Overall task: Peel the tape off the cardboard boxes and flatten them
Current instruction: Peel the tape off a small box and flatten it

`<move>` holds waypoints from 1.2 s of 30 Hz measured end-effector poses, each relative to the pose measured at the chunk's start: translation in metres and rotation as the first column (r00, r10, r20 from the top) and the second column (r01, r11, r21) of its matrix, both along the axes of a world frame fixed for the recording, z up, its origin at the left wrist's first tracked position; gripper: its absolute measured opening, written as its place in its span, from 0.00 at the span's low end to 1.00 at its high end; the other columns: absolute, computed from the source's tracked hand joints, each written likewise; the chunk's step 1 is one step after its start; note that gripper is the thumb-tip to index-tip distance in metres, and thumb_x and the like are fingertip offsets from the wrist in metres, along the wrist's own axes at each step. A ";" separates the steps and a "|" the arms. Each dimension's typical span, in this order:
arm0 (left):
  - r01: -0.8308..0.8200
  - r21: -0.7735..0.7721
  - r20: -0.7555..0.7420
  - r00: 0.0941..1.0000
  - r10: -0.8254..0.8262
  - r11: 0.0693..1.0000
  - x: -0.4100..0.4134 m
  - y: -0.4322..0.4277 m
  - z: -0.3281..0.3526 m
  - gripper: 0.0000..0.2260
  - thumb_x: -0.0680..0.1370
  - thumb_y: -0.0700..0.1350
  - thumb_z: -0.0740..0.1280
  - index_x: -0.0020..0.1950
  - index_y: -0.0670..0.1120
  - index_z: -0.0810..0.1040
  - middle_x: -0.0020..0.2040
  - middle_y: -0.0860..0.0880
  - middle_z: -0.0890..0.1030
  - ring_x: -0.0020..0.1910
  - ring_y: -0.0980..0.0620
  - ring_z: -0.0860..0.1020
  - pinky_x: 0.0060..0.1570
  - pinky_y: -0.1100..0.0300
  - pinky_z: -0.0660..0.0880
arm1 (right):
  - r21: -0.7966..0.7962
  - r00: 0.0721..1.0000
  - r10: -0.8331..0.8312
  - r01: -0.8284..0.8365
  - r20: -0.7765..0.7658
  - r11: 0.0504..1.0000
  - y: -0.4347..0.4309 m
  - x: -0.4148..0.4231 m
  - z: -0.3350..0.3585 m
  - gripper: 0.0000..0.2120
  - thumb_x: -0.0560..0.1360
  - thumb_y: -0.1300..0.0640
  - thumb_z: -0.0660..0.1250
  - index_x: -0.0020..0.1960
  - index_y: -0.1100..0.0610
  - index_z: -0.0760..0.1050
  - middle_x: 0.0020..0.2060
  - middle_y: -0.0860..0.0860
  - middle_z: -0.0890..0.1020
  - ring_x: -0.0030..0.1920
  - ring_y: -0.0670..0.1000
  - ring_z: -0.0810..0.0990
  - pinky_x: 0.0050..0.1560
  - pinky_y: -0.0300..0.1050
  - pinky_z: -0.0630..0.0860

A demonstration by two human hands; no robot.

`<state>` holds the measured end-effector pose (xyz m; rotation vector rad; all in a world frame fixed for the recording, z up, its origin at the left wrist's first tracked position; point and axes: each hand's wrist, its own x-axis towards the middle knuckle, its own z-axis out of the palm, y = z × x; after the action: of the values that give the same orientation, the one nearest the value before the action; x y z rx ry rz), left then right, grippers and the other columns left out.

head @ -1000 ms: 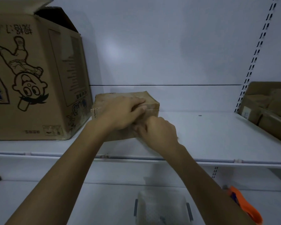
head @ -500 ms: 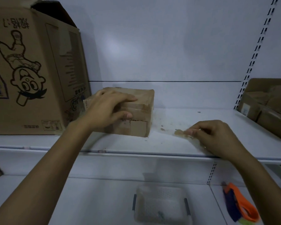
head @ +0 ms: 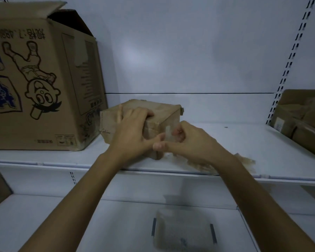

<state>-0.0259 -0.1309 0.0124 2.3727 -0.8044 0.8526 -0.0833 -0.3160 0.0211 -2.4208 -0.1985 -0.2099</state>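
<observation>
1. Head view: small cardboard box on the upper shelf, turned corner-on, just beside the large printed box.
2. Left hand: clamped over the small cardboard box's top and near corner, fingers curled on the top, thumb down the front.
3. Right hand: against the box's right face, fingers curled, pinching a pale tape strip stuck there.
4. Crumpled loose tape lying on the shelf, right of the right hand, near the front edge.
5. More brown boxes at far right; clear bin on the lower shelf.

Head view, downward, near shelf
</observation>
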 end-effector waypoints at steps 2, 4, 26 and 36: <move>0.118 -0.049 -0.060 0.991 -0.121 0.992 0.000 0.017 0.000 0.29 0.69 0.64 0.64 0.63 0.47 0.75 0.61 0.55 0.74 0.67 0.54 0.67 0.72 0.42 0.58 | -0.028 0.999 0.031 -0.030 0.042 0.999 0.005 0.007 -0.003 0.35 0.51 0.23 0.68 0.45 0.49 0.71 0.42 0.43 0.78 0.43 0.46 0.77 0.41 0.47 0.75; 0.166 -0.100 -0.130 0.975 -0.178 0.981 0.000 0.034 -0.001 0.30 0.69 0.64 0.64 0.67 0.50 0.73 0.69 0.56 0.70 0.75 0.54 0.58 0.73 0.51 0.56 | -0.030 0.983 0.104 -0.101 0.149 0.994 0.009 0.013 -0.007 0.24 0.60 0.35 0.75 0.36 0.55 0.73 0.37 0.49 0.79 0.41 0.52 0.78 0.42 0.52 0.75; 0.103 -0.293 -0.279 0.942 -0.188 0.951 0.020 0.078 -0.003 0.27 0.60 0.59 0.75 0.54 0.56 0.70 0.67 0.55 0.72 0.67 0.57 0.70 0.66 0.50 0.69 | 0.783 0.941 -0.338 0.188 0.029 0.593 -0.062 -0.008 -0.026 0.16 0.75 0.64 0.67 0.32 0.60 0.65 0.45 0.63 0.83 0.38 0.57 0.85 0.36 0.62 0.79; 0.047 -0.237 -0.161 0.983 -0.087 0.970 0.021 0.066 -0.009 0.32 0.59 0.66 0.74 0.57 0.56 0.69 0.63 0.57 0.72 0.64 0.56 0.70 0.60 0.56 0.69 | 0.582 0.896 -0.225 -0.045 0.383 0.812 -0.044 -0.026 -0.009 0.18 0.81 0.64 0.54 0.52 0.44 0.76 0.37 0.50 0.83 0.37 0.50 0.83 0.34 0.43 0.78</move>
<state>-0.0052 -0.0652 0.0035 2.1646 -0.6723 0.6655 -0.1097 -0.3602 0.0121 -1.7387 -0.1818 -0.7529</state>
